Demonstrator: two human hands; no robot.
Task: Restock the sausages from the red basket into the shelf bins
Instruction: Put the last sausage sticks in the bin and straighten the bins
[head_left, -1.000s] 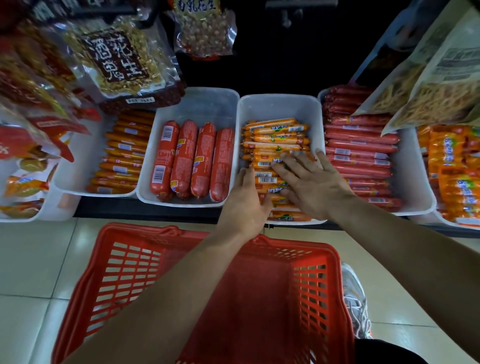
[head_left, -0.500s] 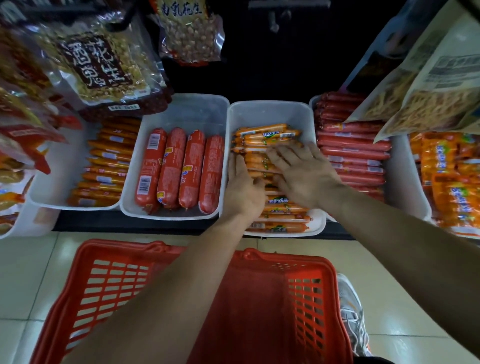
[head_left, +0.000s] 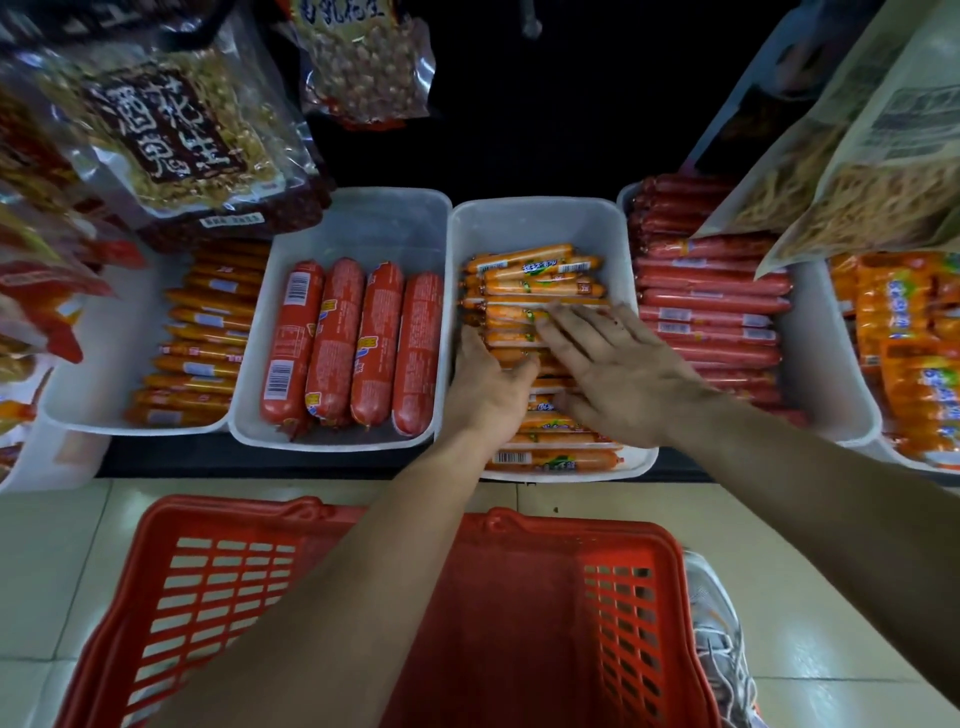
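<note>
- Orange sausages (head_left: 535, 275) are lying crosswise in the middle shelf bin (head_left: 540, 218), filling it from the front lip to well past the middle. The back of the bin is showing bare plastic.
- Right hand (head_left: 618, 374) is lying flat on the stack, fingers (head_left: 576, 322) straight and spread, gripping nothing.
- Left hand (head_left: 488, 379) is pressing on the stack's left end by the bin wall, its fingers also released and holding nothing.
- Step in hand, as judged: levelling and squaring the rows just laid in.
- Doing it well means pressing lightly with flat palms, nudging the ends flush to the left wall and keeping the sticks parallel. Rows should be going toward the bare back, with nothing rolling over the front lip.
- Red basket (head_left: 571, 545) is sitting on the floor below the shelf. The arms are covering much of its inside, and the visible part is showing no sausages.
- Fat red sausages (head_left: 353, 343) to the left and thin red sausages (head_left: 711, 291) to the right are going untouched.
- Against a second ago, both hands are sitting slightly deeper in the bin. Against half a second ago, there is barely any shift.
</note>
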